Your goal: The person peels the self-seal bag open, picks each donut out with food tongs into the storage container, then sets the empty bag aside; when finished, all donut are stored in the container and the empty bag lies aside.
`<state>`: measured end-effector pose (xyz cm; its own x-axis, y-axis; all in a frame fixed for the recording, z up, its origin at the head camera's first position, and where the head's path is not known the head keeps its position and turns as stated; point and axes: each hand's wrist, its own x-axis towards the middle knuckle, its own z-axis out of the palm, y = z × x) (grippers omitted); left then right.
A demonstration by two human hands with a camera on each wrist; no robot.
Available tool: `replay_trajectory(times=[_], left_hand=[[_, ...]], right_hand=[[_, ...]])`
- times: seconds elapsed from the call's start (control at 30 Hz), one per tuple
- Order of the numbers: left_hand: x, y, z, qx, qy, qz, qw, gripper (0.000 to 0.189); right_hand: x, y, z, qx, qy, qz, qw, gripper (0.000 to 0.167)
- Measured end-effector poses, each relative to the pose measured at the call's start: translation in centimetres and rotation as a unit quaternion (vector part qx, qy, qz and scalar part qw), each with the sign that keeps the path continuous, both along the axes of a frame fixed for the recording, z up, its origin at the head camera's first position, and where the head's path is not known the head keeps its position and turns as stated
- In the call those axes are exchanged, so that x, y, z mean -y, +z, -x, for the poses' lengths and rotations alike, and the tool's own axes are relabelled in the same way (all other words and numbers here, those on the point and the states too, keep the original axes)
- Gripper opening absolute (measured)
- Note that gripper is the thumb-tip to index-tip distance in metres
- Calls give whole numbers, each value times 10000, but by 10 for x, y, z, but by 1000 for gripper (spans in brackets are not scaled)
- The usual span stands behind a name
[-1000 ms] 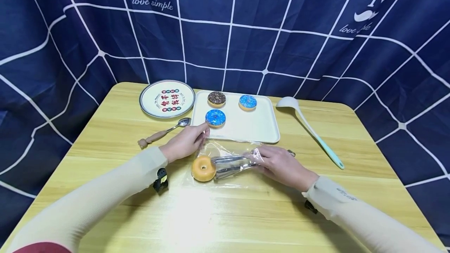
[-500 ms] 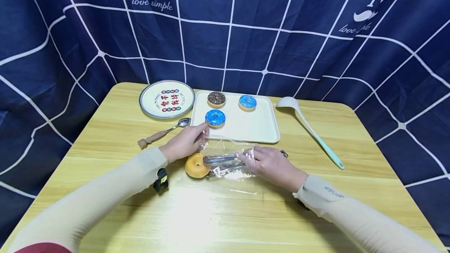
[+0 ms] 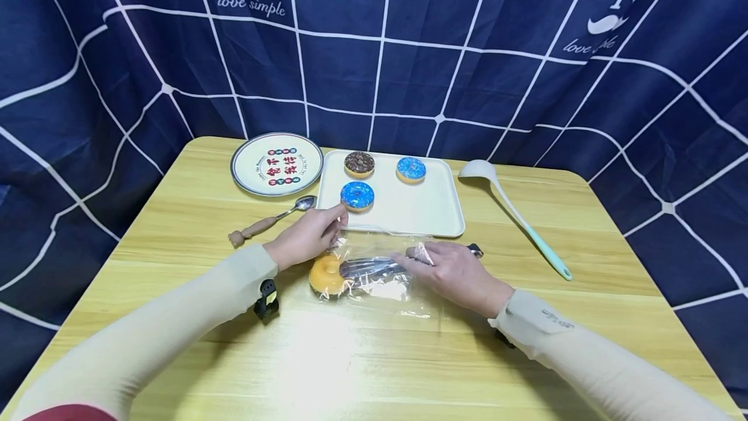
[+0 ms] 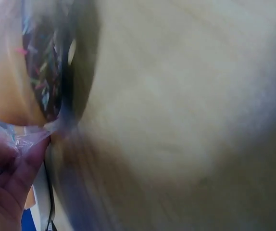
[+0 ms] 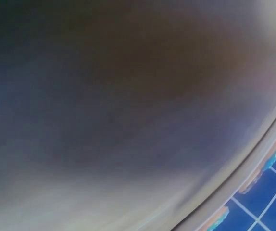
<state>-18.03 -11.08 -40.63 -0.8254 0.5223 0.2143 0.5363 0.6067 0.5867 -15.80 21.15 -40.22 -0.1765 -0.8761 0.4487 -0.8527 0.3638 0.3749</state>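
In the head view, a donut (image 3: 327,275) lies at the left end of a clear plastic bag (image 3: 388,291), plain tan side up. A dark, sprinkled face shows on the donut (image 4: 44,67) in the left wrist view, turned toward the table. My left hand (image 3: 310,234) pinches the bag's upper edge near the tray. My right hand (image 3: 458,275) grips metal tongs (image 3: 371,267), whose front part reaches into the bag; their tips are beside the donut, and whether they touch it I cannot tell. The right wrist view is mostly dark blur.
Behind the bag, a white tray (image 3: 417,210) holds a chocolate donut (image 3: 359,164) and two blue ones (image 3: 357,195). A plate (image 3: 277,164) and spoon (image 3: 271,221) lie left. To the right is a ladle (image 3: 517,216). A blue curtain (image 3: 350,70) hangs behind.
My right hand and the tongs have shifted left, and the donut has moved slightly left and away from me. The tongs' arms look closer together. My left hand has stayed in place.
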Motion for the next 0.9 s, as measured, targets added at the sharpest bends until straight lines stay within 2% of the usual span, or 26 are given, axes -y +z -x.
replay_trajectory(times=[0.2,0.4,0.7,0.9], left_hand=[[4,2,0,54,-153,92,9998,17],[7,3,-1,-24,-234,96,9997,21],[8,4,-1,11,-140,110,9998,21],[9,5,-2,44,-58,64,10000,19]], right_hand=[[-12,3,-1,312,-63,102,9994,34],[-32,5,-6,590,-296,154,9977,46],[-70,11,-11,899,-589,212,9940,40],[-96,19,-15,1143,-973,270,9883,47]])
